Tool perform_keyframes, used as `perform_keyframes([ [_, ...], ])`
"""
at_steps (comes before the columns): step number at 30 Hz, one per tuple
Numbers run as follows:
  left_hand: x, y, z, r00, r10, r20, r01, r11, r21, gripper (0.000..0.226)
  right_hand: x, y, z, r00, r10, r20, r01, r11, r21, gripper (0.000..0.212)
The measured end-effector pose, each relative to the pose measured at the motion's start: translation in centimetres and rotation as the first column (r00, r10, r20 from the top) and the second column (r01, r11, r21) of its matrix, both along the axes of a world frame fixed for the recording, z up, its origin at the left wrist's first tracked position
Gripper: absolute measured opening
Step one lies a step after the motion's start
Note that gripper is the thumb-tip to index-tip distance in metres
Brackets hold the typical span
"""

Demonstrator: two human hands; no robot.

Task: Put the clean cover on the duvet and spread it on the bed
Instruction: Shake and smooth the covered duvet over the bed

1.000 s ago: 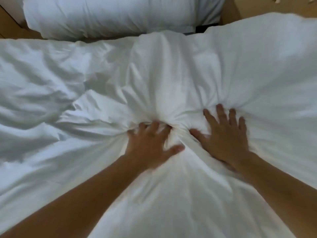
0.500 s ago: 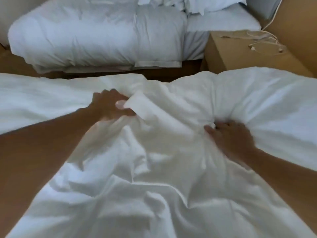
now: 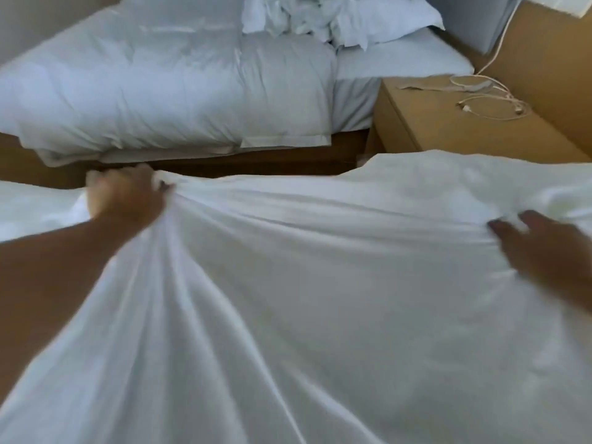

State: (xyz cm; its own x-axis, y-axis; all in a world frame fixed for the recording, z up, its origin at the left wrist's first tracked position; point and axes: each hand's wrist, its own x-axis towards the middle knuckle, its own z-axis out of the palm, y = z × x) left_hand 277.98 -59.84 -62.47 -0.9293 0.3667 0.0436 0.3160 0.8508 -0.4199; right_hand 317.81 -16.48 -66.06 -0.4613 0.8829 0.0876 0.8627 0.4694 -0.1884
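Left of the bedside cabinet (image 3: 464,133) and nearer the camera, a bunch of the white cover (image 3: 304,299) is clamped in the left hand (image 3: 125,200). Its fingers are curled tight round the gathered cloth, and folds fan down from it. In front of the cabinet the cover is held taut between the hands, its stretched edge running left to right. Whether the duvet is inside cannot be told. In front of the cabinet's right end the same edge is pinched by the right hand (image 3: 544,251), though its fingers are blurred. The edge is judged to lie across both hands, the left reaching a little farther. Any spreading pull would therefore be shared evenly by both.
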Motion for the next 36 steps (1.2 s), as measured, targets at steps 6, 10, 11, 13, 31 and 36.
perform_keyframes([
  [6, -0.3, -0.7, -10.5, 0.991, 0.112, -0.073, -0.094, 0.972, 0.217, 0.033, -0.3, 1.1, -8.1, 0.999, 0.011, 0.051, -0.024, 0.962, 0.273, 0.068],
  [10, -1.8, 0.6, -9.3, 0.979, 0.136, -0.154, -0.106, 0.976, 0.192, 0.043, -1.6, 4.2, -8.7, 0.984, 0.136, -0.113, -0.080, 0.913, 0.401, 0.071],
  [11, -1.5, 1.5, -8.2, 0.975, 0.180, -0.134, -0.149, 0.966, 0.212, 0.041, -1.1, 4.3, -9.2, 0.987, 0.135, -0.089, -0.087, 0.906, 0.415, 0.071],
  [13, 0.2, 4.5, -5.0, 0.973, 0.226, -0.056, -0.184, 0.893, 0.411, 0.038, -0.9, 3.9, -10.0, 0.986, 0.153, -0.068, -0.112, 0.907, 0.405, 0.070],
  [31, 23.5, 33.3, -14.3, 0.906, -0.419, 0.064, 0.353, 0.828, 0.437, 0.103, 7.4, 18.2, -2.2, 0.879, 0.114, 0.462, -0.045, 0.986, -0.158, 0.109],
  [36, 23.5, 33.2, -13.3, 0.908, -0.406, 0.099, 0.340, 0.856, 0.391, 0.105, -0.2, 5.4, 1.9, 0.965, 0.219, 0.141, -0.249, 0.936, 0.248, 0.069],
])
